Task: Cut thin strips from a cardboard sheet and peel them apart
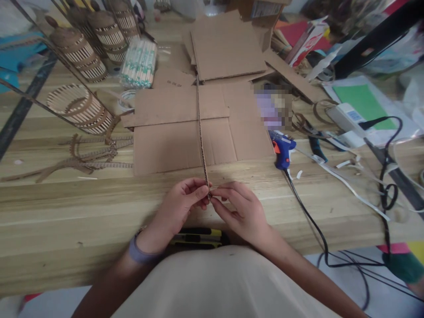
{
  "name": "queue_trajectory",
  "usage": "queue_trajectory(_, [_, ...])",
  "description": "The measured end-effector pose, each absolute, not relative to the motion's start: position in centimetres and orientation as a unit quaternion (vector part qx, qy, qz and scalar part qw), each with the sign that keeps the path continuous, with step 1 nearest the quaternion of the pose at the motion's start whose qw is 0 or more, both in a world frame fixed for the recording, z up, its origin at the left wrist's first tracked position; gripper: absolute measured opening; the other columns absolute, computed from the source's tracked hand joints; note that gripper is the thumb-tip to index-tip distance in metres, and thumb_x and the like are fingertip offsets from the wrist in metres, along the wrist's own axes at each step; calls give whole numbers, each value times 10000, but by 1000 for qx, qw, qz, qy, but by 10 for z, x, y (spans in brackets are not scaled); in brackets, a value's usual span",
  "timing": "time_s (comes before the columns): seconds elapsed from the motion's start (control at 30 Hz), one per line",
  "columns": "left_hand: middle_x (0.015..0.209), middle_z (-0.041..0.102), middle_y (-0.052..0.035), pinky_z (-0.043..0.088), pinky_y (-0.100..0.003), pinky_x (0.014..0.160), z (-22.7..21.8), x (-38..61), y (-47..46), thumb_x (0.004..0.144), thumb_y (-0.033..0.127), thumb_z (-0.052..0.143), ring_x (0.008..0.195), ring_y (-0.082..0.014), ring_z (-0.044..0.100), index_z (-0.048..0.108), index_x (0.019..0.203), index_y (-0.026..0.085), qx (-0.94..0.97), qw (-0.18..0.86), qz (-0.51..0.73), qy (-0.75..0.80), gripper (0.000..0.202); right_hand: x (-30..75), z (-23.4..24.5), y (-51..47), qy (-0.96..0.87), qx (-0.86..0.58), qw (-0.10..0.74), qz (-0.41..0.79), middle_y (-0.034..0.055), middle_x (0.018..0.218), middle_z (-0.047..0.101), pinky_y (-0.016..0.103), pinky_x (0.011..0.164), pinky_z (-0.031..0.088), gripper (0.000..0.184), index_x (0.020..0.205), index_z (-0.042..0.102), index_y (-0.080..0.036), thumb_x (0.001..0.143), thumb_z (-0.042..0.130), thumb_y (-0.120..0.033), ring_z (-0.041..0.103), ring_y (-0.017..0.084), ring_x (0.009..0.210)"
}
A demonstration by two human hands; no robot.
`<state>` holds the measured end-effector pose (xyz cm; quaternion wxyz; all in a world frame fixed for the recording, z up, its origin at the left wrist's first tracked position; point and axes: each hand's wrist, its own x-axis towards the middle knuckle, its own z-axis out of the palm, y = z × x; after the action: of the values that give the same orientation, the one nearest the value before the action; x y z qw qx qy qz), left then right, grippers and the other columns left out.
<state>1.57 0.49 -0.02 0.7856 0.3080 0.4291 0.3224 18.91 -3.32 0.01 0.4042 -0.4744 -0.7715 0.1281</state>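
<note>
A long thin strip of corrugated cardboard [201, 137] runs away from me, on edge, over the flat cardboard sheets [165, 145]. Its near end is pinched between the thumb and fingers of my left hand [185, 201]. My right hand [243, 210] is closed on the same end, thumb and forefinger meeting right beside the left fingertips. Both hands are just above the wooden table, close to my body. Under my wrists, partly hidden, lie yellow and black tools [198, 236] that look like utility knives.
A blue glue gun [283, 150] with a black cord lies to the right, near pliers [316, 148] and a white box [346, 123]. Cardboard-and-stick lanterns [77, 53], an open stick basket [81, 108] and bagged sticks [139, 64] stand left. Ribbed cardboard strips [89, 161] lie nearer.
</note>
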Motion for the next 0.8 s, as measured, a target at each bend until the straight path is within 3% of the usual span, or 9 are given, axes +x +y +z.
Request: queue_trajectory(0.8, [705,686,14,466,-216,564,4,17,2,628,461,925,585,-91,589,734,876,144,291,782,338,434,446,188,9,-35,-785,-475,389,84,41,869,753,312,659,518,118,964,698,-214,954,590,-166,703,162,759])
